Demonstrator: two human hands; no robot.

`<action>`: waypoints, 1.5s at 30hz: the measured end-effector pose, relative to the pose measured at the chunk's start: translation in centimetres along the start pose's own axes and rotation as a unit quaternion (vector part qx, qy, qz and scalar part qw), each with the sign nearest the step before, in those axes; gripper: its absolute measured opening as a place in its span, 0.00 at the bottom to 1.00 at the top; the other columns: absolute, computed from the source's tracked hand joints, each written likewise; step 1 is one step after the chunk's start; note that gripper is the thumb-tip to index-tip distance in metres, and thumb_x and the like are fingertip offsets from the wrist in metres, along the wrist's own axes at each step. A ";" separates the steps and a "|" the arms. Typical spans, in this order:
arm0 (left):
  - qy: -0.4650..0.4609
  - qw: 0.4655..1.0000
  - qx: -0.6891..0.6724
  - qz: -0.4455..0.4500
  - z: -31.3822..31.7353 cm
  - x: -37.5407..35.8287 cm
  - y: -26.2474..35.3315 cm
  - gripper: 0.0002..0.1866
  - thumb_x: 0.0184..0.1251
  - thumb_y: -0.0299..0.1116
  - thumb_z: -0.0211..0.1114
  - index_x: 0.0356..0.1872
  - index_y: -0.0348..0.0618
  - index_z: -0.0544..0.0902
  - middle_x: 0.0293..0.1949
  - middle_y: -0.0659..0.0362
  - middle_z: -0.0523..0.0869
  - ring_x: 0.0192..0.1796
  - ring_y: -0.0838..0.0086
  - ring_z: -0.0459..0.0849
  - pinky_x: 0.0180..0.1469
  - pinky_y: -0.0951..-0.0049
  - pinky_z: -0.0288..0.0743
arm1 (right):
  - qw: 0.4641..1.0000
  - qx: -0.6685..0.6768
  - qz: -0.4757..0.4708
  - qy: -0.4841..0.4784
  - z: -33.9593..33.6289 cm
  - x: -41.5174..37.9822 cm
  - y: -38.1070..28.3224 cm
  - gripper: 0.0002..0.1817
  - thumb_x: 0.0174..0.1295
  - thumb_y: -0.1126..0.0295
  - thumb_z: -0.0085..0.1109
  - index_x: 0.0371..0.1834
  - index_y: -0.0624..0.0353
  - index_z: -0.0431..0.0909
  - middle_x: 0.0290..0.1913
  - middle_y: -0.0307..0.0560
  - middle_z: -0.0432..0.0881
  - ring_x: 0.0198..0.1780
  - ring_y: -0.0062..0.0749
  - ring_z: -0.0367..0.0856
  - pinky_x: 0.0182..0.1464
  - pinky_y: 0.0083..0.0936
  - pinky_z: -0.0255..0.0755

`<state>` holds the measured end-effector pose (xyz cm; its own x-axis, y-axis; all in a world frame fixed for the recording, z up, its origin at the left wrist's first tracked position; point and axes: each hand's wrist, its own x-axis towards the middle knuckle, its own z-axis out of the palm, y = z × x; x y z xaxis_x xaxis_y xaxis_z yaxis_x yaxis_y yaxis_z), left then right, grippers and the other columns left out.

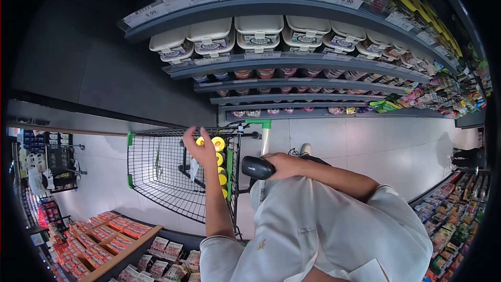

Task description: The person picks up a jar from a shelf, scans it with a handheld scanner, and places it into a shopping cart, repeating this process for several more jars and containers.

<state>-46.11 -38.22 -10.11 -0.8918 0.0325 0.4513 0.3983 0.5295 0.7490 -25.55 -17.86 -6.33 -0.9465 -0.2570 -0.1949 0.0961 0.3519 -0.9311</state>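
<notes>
Left hand [201,151] above the wire shopping cart [130,139], its fingers spread wide with nothing visible between them. Yellow-lidded containers [219,159] stand in a row inside the cart, along the side nearest the wearer, partly hidden by the left hand and forearm. The right hand [284,166] lies against a black rounded device [258,167] at the cart handle [266,138]; whether its fingers grip cannot be told. Beyond, shelves [261,6] carry white-lidded tubs [259,24].

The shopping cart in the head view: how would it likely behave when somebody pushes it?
The cart would probably feel stiff, given its wire-mesh basket, and perhaps light for its size, since much of it looks bare.
</notes>
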 end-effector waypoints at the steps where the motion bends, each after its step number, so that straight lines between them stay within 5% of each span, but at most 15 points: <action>1: 0.005 1.000 -0.025 0.017 0.4 2.9 3.0 0.18 0.69 0.31 0.72 0.55 0.33 0.79 0.55 0.47 0.82 0.59 0.56 0.79 0.62 0.60 0.72 | 1.000 0.004 0.007 -0.002 0.0 -0.1 0.1 0.22 0.49 0.66 0.72 0.48 0.62 0.81 0.43 0.54 0.86 0.48 0.51 0.87 0.55 0.41 0.78; 6: 0.039 0.988 -0.121 0.087 3.4 15.2 11.4 0.44 0.59 0.34 0.80 0.74 0.37 0.66 0.67 0.42 0.74 0.70 0.53 0.73 0.72 0.57 0.67 | 1.000 0.004 0.004 -0.007 0.4 -0.5 0.9 0.21 0.50 0.66 0.73 0.48 0.60 0.82 0.44 0.53 0.87 0.49 0.50 0.87 0.54 0.40 0.79; 12: 0.018 0.998 -0.026 0.052 6.1 22.0 12.3 0.55 0.50 0.40 0.84 0.77 0.37 0.60 0.70 0.37 0.68 0.73 0.44 0.68 0.74 0.53 0.65 | 1.000 -0.001 -0.026 0.007 1.0 -1.1 2.2 0.26 0.51 0.66 0.72 0.56 0.59 0.82 0.49 0.53 0.87 0.52 0.50 0.87 0.57 0.39 0.79; 17: 0.009 0.999 0.032 0.009 6.9 23.0 12.7 0.50 0.46 0.44 0.84 0.69 0.38 0.67 0.63 0.40 0.74 0.67 0.43 0.74 0.67 0.52 0.71 | 1.000 -0.006 -0.017 -0.018 1.0 -1.5 2.4 0.26 0.52 0.67 0.72 0.55 0.63 0.81 0.51 0.56 0.86 0.54 0.52 0.85 0.60 0.39 0.77; 23: 0.033 0.999 0.015 0.026 7.2 22.9 12.0 0.51 0.44 0.45 0.85 0.71 0.38 0.69 0.66 0.42 0.74 0.67 0.45 0.76 0.68 0.53 0.71 | 0.999 -0.020 -0.018 -0.017 1.0 -2.3 2.5 0.24 0.53 0.66 0.72 0.54 0.62 0.82 0.48 0.55 0.87 0.53 0.53 0.85 0.59 0.40 0.77; 26: 0.064 0.997 -0.024 0.045 7.7 23.4 10.2 0.52 0.45 0.45 0.86 0.72 0.36 0.69 0.67 0.42 0.74 0.68 0.48 0.76 0.69 0.55 0.71 | 0.997 -0.069 -0.011 -0.028 1.3 -2.4 3.5 0.29 0.51 0.58 0.70 0.60 0.49 0.82 0.51 0.44 0.89 0.55 0.43 0.87 0.56 0.41 0.78; 32: 0.044 0.966 -0.250 0.039 6.1 22.0 11.4 0.47 0.52 0.31 0.86 0.72 0.36 0.68 0.70 0.45 0.72 0.72 0.59 0.73 0.73 0.61 0.70 | 0.999 -0.042 -0.007 -0.004 0.8 -3.4 2.7 0.26 0.50 0.58 0.71 0.55 0.51 0.83 0.49 0.45 0.89 0.52 0.44 0.88 0.56 0.41 0.78; 39: 0.074 0.954 -0.291 0.014 0.3 15.6 11.5 0.46 0.56 0.20 0.82 0.75 0.42 0.64 0.71 0.47 0.70 0.70 0.62 0.73 0.70 0.62 0.71 | 1.000 0.001 -0.016 0.011 0.5 -3.6 4.1 0.24 0.47 0.57 0.74 0.45 0.61 0.84 0.40 0.57 0.89 0.47 0.52 0.89 0.54 0.41 0.81; 40: 0.067 0.948 -0.311 0.007 -0.7 14.0 11.3 0.42 0.61 0.19 0.76 0.75 0.44 0.64 0.71 0.47 0.70 0.69 0.62 0.75 0.70 0.61 0.72 | 0.999 0.032 -0.001 0.003 -0.5 -4.0 3.2 0.24 0.49 0.59 0.74 0.47 0.62 0.84 0.41 0.56 0.90 0.44 0.46 0.90 0.52 0.38 0.81; 42: 0.037 0.894 -0.441 -0.078 -2.9 9.8 11.7 0.41 0.61 0.23 0.73 0.76 0.44 0.64 0.71 0.47 0.71 0.68 0.59 0.76 0.70 0.58 0.73 | 0.994 0.110 0.017 0.020 -2.6 -5.4 0.9 0.22 0.53 0.65 0.73 0.50 0.64 0.84 0.41 0.52 0.90 0.40 0.37 0.88 0.48 0.33 0.82; 45: -0.056 0.672 -0.698 -0.242 -5.0 2.9 9.8 0.45 0.57 0.30 0.71 0.78 0.43 0.63 0.73 0.46 0.71 0.72 0.51 0.73 0.70 0.46 0.73 | 0.963 0.261 0.063 0.025 -6.4 -7.9 -3.1 0.20 0.56 0.73 0.71 0.52 0.66 0.83 0.41 0.46 0.90 0.37 0.26 0.86 0.45 0.27 0.81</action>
<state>-43.75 -37.17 0.93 -0.9689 0.2471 0.0101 -0.2001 -0.8072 0.5553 -20.35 -11.18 0.04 -0.9298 -0.1940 -0.3127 0.3397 -0.1257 -0.9321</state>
